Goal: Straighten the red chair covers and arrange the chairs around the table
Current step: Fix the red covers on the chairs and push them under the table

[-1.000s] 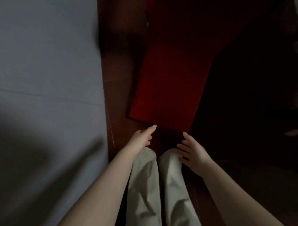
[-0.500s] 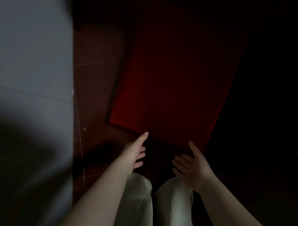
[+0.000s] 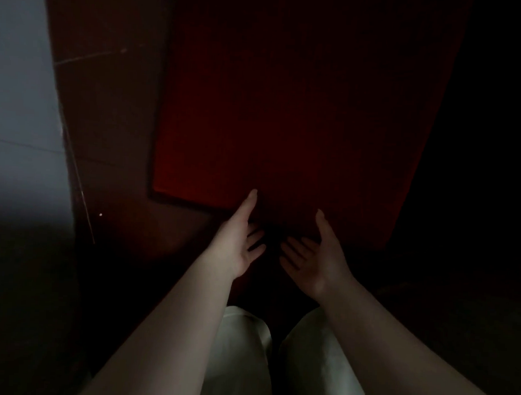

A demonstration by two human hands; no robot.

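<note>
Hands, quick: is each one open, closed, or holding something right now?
Left hand: open, holding nothing; thumb tip at the near edge of the red chair cover, contact cannot be told.
Right hand: open, palm turned up, holding nothing.

dark reddish-brown tiled floor [image 3: 107, 116] on the left, pale trousers [image 3: 240, 360] at the bottom edge

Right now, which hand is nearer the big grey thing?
The left hand; the right hand is farther from the grey surface, on the darker side.
</note>
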